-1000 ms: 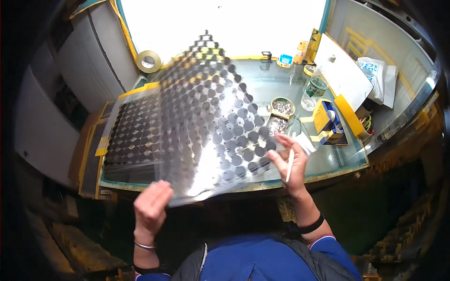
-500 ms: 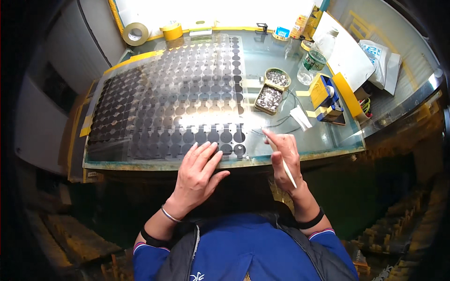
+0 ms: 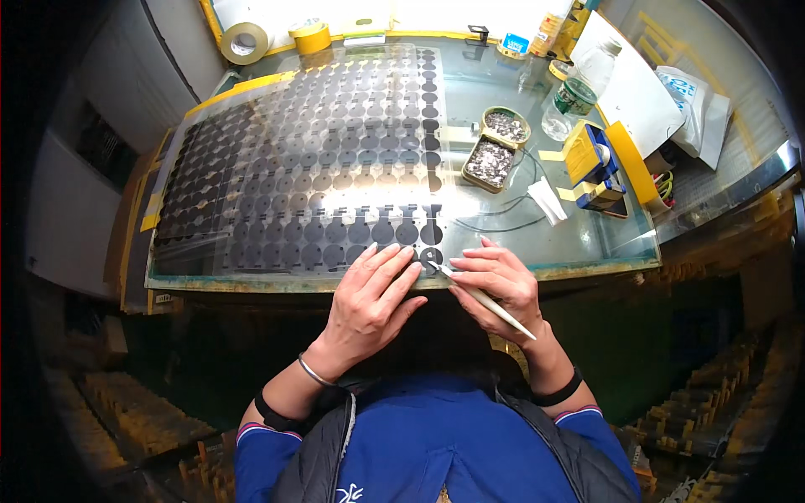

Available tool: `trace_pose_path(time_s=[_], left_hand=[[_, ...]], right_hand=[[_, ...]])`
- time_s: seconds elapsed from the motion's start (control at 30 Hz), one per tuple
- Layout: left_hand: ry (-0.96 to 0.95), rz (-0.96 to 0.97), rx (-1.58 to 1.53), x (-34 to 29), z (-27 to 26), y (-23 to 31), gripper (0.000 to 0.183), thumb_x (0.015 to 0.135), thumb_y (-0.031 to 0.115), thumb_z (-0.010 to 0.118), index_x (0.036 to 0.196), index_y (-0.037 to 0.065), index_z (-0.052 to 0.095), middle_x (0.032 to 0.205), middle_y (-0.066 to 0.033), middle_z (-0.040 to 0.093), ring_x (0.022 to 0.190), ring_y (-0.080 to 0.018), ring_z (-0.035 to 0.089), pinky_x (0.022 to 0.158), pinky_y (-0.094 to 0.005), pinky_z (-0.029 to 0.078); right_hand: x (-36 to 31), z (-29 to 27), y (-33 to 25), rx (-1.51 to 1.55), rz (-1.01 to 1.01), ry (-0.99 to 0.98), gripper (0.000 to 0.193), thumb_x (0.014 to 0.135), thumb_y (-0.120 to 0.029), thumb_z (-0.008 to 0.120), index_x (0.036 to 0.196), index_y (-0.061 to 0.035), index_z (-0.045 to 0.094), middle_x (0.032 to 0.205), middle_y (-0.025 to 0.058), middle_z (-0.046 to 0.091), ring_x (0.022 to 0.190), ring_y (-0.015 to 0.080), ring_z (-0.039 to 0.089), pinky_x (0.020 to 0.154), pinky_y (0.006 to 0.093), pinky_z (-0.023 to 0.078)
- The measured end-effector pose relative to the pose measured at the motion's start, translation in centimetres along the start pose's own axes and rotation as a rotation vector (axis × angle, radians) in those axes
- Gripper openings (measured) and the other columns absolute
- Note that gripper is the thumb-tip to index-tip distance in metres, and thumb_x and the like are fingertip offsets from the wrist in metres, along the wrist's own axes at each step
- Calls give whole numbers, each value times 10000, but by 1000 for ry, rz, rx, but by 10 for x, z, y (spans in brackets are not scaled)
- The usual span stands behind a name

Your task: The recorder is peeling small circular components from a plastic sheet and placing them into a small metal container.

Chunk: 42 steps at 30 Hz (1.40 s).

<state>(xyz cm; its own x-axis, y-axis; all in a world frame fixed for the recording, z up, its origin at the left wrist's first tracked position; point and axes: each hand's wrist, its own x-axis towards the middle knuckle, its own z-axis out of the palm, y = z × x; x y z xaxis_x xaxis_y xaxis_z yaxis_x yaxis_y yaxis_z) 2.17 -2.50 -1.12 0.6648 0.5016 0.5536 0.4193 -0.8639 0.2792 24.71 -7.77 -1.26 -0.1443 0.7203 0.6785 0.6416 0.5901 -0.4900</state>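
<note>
A glass-topped table [image 3: 599, 243] fills the middle of the view, and over much of its left and centre lies a clear sheet [image 3: 335, 138] patterned with rows of dark discs, overlapping a darker disc-patterned sheet [image 3: 194, 180] at the far left. A white board [image 3: 641, 109] leans at the table's right side. The left hand [image 3: 373, 298] is open and palm down, fingers extended onto the clear sheet's near edge, thumb held apart beyond the table rim. Just to its right, the right hand [image 3: 499, 289] is closed around a slim pale tool. Toward the right stand a clear bottle [image 3: 574, 98] with a green band and a yellow-and-blue tape dispenser [image 3: 591, 159]; an open tin [image 3: 489, 163] of small dark and light bits sits between them and the clear sheet. A yellow tape roll [image 3: 312, 38] rests at the far edge. A white slip [image 3: 547, 201] lies near the dispenser. The slim pale tool [image 3: 496, 313] slants, its narrow tip at the corner disc [image 3: 431, 256]; whether it presses in cannot be told.
</note>
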Motion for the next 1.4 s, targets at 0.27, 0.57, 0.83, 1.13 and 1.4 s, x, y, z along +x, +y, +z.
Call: trace_pose_path(time_s=[0.27,0.57,0.83,1.13,1.4], left_hand=[[-6,-9,-2,2,1,1,450,777,208,771,1183,61,642,1262,-136,595,1200,-307,553,1056,-481,405],[-5,2,-36,11,0,0,430,715,171,773,1116,65,659,1242,-135,600,1181,-318,563,1047,-483,425],[7,-17,-88,14,1,1,379,677,149,761,1032,42,680,1195,-139,631,1161,-324,582,1039,-477,445],[14,-116,-119,23,-2,1,143,821,177,727,888,52,707,985,-108,692,944,-277,658,871,-398,516],[-92,-114,-165,49,-10,-15,140,811,184,751,893,73,726,828,-71,635,798,-252,633,721,-353,498]], right_hand=[[-5,7,3,35,28,22,224,725,-22,770,927,-95,708,954,63,729,912,234,700,981,481,486],[-7,18,-2,-83,-46,70,200,697,-16,757,873,-87,695,914,63,714,887,243,694,954,512,501],[-11,29,-8,-181,-67,143,219,697,-7,753,899,-67,695,881,72,700,859,252,693,935,510,515],[6,26,4,56,203,332,153,836,-19,716,983,-21,675,867,149,699,778,317,692,801,402,556],[24,18,3,97,206,5,217,801,-55,748,1012,-46,699,966,131,712,874,290,685,783,356,528]])
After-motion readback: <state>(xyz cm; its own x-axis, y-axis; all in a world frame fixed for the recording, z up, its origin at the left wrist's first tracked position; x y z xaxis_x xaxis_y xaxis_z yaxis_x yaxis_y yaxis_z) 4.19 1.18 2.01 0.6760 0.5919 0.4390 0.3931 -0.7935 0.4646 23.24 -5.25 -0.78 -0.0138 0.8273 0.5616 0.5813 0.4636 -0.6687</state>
